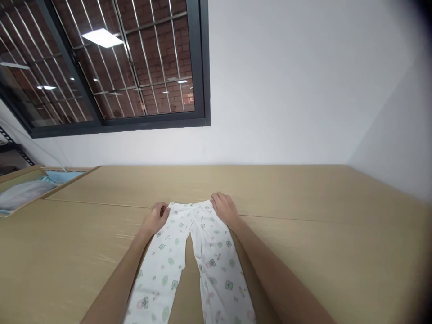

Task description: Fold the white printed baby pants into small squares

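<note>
A pair of white baby pants [202,225] with a small green and pink print lies flat on the table, its legs pointing toward me and running out of view at the bottom. My left hand [155,218] grips the waistband at its left corner. My right hand [225,209] holds the right corner of the waistband, fingers curled over the edge. Both forearms lie alongside the legs of the pants.
The light wooden table [270,189] has a seam across it and extends to a white wall. At the far left, a shallow wooden tray [40,184] holds grey and light blue cloth. A barred window [111,67] is set in the wall above.
</note>
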`<state>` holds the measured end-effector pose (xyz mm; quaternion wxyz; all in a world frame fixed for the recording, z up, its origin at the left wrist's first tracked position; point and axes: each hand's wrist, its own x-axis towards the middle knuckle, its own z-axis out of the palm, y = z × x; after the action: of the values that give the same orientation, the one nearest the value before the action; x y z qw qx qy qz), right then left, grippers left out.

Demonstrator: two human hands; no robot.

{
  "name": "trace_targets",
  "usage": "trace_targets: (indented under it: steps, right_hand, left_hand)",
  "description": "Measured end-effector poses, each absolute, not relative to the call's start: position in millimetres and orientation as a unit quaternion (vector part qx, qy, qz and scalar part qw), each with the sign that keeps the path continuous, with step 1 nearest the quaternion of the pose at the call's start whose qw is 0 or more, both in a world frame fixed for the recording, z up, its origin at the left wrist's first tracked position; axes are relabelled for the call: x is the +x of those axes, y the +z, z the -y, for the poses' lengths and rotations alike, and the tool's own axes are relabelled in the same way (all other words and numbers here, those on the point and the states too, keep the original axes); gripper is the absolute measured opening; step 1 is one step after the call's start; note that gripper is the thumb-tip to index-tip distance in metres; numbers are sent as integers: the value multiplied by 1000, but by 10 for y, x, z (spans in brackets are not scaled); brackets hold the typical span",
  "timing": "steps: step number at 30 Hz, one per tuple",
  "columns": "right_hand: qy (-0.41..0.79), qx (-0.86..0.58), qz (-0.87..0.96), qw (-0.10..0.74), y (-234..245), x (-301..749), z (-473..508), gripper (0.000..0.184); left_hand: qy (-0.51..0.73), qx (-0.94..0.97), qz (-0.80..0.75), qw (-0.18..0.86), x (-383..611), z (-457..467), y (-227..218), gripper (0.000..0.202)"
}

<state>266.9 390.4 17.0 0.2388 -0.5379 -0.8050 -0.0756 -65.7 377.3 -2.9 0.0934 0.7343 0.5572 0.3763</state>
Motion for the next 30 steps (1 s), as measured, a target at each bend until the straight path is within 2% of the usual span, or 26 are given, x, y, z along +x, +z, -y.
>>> trace_targets:
  steps: [11, 19, 30]
  right_hand:
    - [-91, -529, 809, 240, 166, 2673, -3823, 28]
    - [-81, -519, 807, 271, 139, 2710, -3844, 28]
    - [-66, -516, 807, 280, 112, 2727, -3880, 24]
  left_hand:
    - [368, 738, -549, 134, -698, -3782, -58, 24]
    - [365, 760, -518, 146, -745, -3817, -100, 38]
    - [336, 751, -549, 147, -731, -3850, -156, 38]
